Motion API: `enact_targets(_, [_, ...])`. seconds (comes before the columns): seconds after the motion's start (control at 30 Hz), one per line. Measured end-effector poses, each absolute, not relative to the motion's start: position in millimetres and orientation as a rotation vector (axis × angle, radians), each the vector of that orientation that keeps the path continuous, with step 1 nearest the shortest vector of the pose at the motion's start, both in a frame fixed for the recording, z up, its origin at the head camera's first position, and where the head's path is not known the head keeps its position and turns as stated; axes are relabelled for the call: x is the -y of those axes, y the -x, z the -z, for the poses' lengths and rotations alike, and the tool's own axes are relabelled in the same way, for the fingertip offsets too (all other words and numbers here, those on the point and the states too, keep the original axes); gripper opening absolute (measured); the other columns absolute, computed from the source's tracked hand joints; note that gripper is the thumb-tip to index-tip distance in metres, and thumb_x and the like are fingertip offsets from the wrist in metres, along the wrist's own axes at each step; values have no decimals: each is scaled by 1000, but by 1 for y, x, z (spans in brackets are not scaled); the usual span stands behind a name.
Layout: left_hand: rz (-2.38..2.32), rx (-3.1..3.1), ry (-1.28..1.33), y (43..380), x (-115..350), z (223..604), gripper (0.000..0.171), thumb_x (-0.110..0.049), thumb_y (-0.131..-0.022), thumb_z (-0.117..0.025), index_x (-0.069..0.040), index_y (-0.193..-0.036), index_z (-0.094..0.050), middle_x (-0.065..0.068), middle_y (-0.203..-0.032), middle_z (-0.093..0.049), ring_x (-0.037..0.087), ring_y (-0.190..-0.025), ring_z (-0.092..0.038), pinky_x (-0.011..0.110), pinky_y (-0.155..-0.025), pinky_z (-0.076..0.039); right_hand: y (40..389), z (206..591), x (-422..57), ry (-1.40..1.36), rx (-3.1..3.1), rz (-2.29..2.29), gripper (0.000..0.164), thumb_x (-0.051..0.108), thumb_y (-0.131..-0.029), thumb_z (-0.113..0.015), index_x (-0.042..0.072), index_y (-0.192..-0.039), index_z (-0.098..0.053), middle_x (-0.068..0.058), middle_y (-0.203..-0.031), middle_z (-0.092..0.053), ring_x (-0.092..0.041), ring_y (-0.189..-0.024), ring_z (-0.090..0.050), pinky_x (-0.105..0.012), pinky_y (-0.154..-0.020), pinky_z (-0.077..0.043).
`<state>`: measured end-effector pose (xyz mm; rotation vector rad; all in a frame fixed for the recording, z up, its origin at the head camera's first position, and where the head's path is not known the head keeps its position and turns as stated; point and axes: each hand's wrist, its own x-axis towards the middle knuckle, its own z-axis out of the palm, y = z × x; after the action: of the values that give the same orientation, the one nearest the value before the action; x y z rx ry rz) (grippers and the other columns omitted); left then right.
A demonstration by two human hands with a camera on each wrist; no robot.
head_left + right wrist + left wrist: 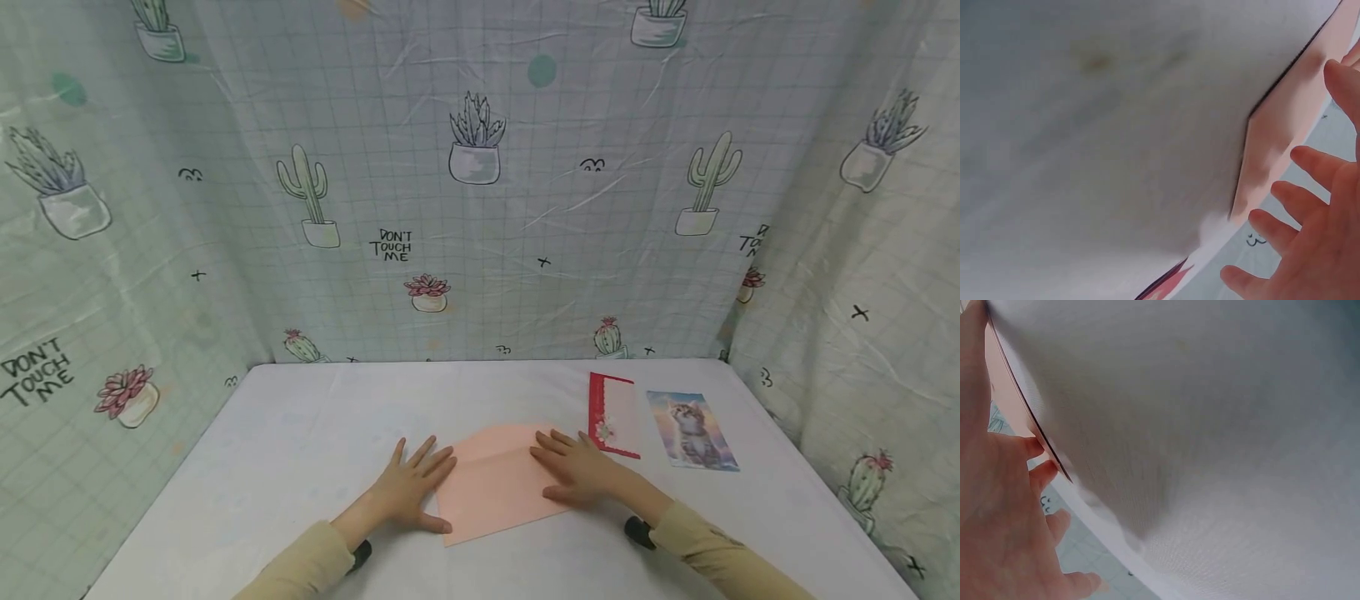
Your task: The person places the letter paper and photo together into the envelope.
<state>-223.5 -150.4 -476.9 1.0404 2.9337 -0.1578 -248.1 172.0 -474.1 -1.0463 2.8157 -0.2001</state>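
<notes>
A peach paper envelope (498, 487), its flap spread upward at the far side, lies slightly turned on the white table. My left hand (408, 487) is at its left edge with the fingers spread, fingertips and thumb right at the paper. From the other side, my right hand (573, 468) reaches over the right edge with spread fingers. In the left wrist view, two fingertips of the left hand (1010, 506) meet the edge of the envelope (1013, 403). The right wrist view has the right hand (1310, 231) fanned out beside the peach paper (1279, 137).
Beyond the right hand lies a pink card (622, 408) with a red border and a flower. Farther right is a kitten picture (692, 432). A cactus-print curtain (525, 217) surrounds the white table (315, 425) at the back and sides.
</notes>
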Motion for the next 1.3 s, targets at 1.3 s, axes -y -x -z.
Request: enact_targets(1.3, [133,-2900,-1037,229,153,480,97,-76,-68,-46,-14,-140,-27,3,-148,-24,33,-137,-17,66,-101,-14,244,457,-282,897,-3337,255,57,26,-74,-70,9,-125,-50,-16,-131,-48,-36,-117,-45,-65,-91,-30])
